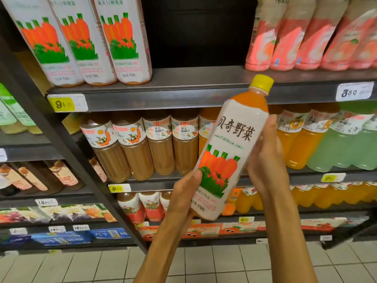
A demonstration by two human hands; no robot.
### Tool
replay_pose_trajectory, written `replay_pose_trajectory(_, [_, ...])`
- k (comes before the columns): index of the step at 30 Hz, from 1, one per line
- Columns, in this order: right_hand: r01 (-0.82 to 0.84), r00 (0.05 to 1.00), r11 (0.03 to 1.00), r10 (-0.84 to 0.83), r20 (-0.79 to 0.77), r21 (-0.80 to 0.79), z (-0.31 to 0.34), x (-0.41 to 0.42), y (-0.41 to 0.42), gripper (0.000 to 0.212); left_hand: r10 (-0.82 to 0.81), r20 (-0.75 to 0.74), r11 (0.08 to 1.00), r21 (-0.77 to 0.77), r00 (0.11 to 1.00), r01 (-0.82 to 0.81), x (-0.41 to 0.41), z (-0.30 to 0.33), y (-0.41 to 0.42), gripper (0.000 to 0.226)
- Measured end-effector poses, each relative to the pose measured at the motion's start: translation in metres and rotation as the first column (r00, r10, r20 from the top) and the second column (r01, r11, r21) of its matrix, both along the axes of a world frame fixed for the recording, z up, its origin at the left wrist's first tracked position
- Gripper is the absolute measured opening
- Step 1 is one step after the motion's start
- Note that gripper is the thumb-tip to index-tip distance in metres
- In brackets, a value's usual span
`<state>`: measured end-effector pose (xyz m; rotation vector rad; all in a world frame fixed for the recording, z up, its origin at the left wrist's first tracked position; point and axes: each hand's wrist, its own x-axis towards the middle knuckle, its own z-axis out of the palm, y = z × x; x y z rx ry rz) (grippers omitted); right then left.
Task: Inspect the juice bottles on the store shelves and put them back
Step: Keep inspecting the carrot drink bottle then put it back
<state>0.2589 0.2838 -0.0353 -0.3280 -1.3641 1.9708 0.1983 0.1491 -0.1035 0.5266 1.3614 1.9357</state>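
Both hands are holding one carrot juice bottle [230, 152] out in front of the shelving, tilted with its yellow cap [261, 83] leaning up and to the right, label facing the camera. The left hand [183, 193] is gripping the lower body, thumb lying across the front of the label near the base, remaining fingers hidden behind. The right hand [267, 160] is wrapping the back of the mid-body; only fingertips [272, 121] are showing at the right edge, so how tightly they are curling cannot be told. Judgement: bottle is reading as full, orange liquid up to the neck, so it is likely handling heavy for its size; plastic wall probably giving a little under squeeze, smooth label sleeve likely slick. Best hold seems to be low on the body with support under the base, not at the cap. Matching carrot bottles [122, 39] are standing on the upper shelf [183, 80], with a dark open gap [197, 31] just to their right, beside the pink bottles [295, 37]; that gap is looking like the return spot.
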Motion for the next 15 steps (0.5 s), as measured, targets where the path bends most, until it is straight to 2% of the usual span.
replay_pose_trajectory(3, [0.001, 0.998, 0.999, -0.004, 0.056, 0.044, 0.000, -0.004, -0.005, 0.081, 0.050, -0.048, 0.999, -0.015, 0.998, -0.051, 0.003, 0.003, -0.002, 0.103])
replay_pose_trajectory(6, [0.020, 0.998, 1.000, -0.021, 0.055, 0.015, -0.003, -0.009, -0.008, 0.067, 0.016, -0.007, 1.000, -0.016, 1.000, -0.017, 0.007, 0.001, -0.007, 0.094])
replay_pose_trajectory(10, [-0.063, 0.997, 0.984, 0.070, 0.039, -0.167, -0.011, -0.008, -0.010, 0.064, -0.061, 0.070, 0.998, -0.004, 0.996, 0.062, 0.005, -0.003, -0.013, 0.072])
replay_pose_trajectory(12, [-0.125, 0.991, 0.959, 0.133, 0.015, -0.254, -0.016, -0.007, -0.011, 0.057, -0.150, 0.159, 0.988, 0.004, 0.976, 0.151, 0.003, -0.004, -0.015, 0.069])
replay_pose_trajectory(15, [-0.196, 0.981, 0.943, 0.189, -0.053, -0.270, -0.014, -0.007, -0.011, 0.053, -0.262, 0.307, 0.965, 0.060, 0.915, 0.256, 0.001, -0.008, -0.017, 0.075])
